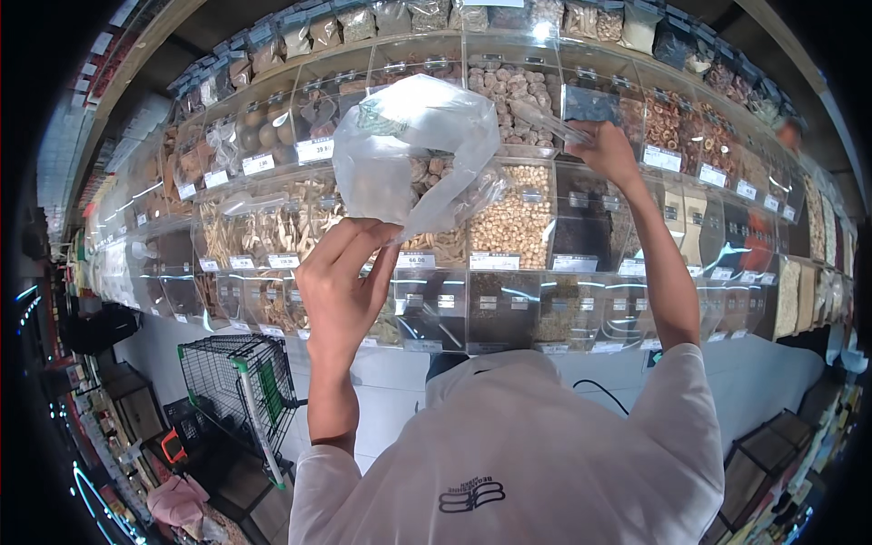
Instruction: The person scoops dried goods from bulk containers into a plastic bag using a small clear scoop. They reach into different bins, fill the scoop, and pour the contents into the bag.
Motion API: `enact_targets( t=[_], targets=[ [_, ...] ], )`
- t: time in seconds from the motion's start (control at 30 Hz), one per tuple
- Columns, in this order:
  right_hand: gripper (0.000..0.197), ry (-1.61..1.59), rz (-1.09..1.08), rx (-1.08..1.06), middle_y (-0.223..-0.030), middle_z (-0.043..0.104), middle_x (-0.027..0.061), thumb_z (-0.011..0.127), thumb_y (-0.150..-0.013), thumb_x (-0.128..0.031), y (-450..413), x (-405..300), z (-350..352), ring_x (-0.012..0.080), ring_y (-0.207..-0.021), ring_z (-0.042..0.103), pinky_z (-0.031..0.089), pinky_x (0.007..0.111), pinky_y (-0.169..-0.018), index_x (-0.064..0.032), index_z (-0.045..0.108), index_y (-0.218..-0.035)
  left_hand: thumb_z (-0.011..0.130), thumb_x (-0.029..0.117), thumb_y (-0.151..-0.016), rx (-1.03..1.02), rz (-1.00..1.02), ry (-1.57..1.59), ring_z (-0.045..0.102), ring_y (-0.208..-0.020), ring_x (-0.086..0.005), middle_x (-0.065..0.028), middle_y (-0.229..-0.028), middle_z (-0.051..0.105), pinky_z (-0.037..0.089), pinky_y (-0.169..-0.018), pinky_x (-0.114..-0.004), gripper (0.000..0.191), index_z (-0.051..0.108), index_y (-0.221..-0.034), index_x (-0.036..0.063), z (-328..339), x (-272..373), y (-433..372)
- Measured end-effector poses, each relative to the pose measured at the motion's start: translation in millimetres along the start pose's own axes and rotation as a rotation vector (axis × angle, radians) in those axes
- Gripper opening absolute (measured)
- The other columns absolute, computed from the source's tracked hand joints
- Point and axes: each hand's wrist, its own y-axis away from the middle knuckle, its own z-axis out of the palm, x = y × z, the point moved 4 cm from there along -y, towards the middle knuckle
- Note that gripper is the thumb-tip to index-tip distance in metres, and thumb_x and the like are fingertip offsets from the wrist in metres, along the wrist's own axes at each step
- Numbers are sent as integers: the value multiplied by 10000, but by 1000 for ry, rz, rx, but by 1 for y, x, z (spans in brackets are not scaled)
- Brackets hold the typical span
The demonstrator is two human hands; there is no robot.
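Note:
My left hand [347, 272] pinches the rim of a translucent plastic bag [381, 170] between thumb and fingers. The bag's mouth gapes, and brownish lumpy dried pieces [430, 178] show in or behind it. Farther right, my right hand [603, 153] is closed on the handle of a clear plastic scoop [545, 122], which reaches left over a bin of pale brown wrinkled dried fruit [507, 88]. Whether the scoop holds anything cannot be told. Below the scoop lies a clear bin of small round cream-coloured dried seeds [521, 221].
Tiered clear plastic bins with price tags [494, 261] curve across in front. Bagged dry goods [357, 26] line the top shelf. A black wire shopping cart with green corners [235, 381] stands behind at the left. A black cable [603, 390] shows near my body.

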Motion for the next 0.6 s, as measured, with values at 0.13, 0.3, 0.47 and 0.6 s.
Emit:
enact_targets(
  t=[0.13, 0.3, 0.47, 0.6],
  targets=[
    [530, 165, -54, -47, -934, 668, 208, 742, -719, -212, 3, -11, -3, 319, -887, 655, 502, 392, -797, -95, 599, -1216, 715, -8, -698, -4, 3, 11, 624, -662, -209, -54, -792, 646, 483, -559, -293, 131, 669, -806, 49, 1, 0, 0],
    [528, 439, -147, 73, -909, 642, 194, 707, -738, -207, 5, -17, 0, 344, -864, 631, 496, 440, -788, -118, 577, -1242, 716, -9, -699, 1, -12, 5, 626, -663, -210, -56, -796, 649, 486, -567, -293, 134, 671, -812, 47, 0, -6, 4],
    [501, 454, -147, 90, -889, 637, 194, 692, -738, -184, -7, -9, 3, 362, -854, 623, 496, 447, -787, -128, 591, -1225, 715, -8, -703, -5, -27, 30, 629, -673, -211, -58, -799, 650, 488, -573, -293, 135, 673, -820, 44, 2, -2, 2],
    [396, 396, -159, 73, -852, 650, 216, 709, -726, -207, -6, -9, 5, 370, -845, 634, 501, 453, -778, -82, 639, -1095, 717, -8, -700, 1, -29, 39, 630, -676, -212, -57, -796, 649, 488, -572, -296, 138, 676, -819, 50, 5, -2, 1]
  ],
)
